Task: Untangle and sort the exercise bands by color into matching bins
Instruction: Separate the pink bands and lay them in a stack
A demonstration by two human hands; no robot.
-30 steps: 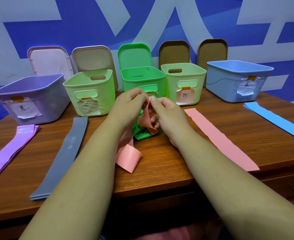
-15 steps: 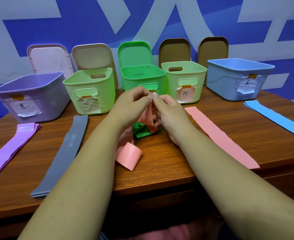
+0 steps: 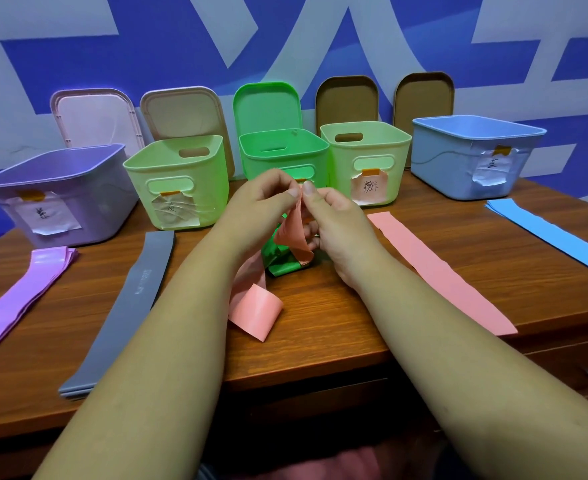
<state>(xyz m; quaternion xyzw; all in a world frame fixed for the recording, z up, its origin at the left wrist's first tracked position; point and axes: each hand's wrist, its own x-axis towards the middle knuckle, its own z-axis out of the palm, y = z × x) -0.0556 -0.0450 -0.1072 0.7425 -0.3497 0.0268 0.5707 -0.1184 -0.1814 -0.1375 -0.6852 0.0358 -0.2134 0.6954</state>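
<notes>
A brown wooden table [image 3: 320, 344] stands before a blue and white wall [image 3: 320, 32]. Along its far edge we see a row of open bins, from a purple bin [image 3: 88, 216] at the left, past a green bin [image 3: 282, 150], to a blue bin [image 3: 448, 164] at the right. In the middle, the left hand [image 3: 261, 202] and the right hand [image 3: 337, 223] each pinch the top edge of a pink band [image 3: 292, 233], with their fingertips nearly touching. It hangs below them, and its loose end curls on the table nearer us. A green band [image 3: 282, 266] lies beneath, apparently caught in it, though we cannot see the knot. A purple band [image 3: 19, 296] and a grey band [image 3: 130, 296] lie flat to the left. A flat pink band [image 3: 438, 268] and a blue band [image 3: 555, 233] lie to the right.
</notes>
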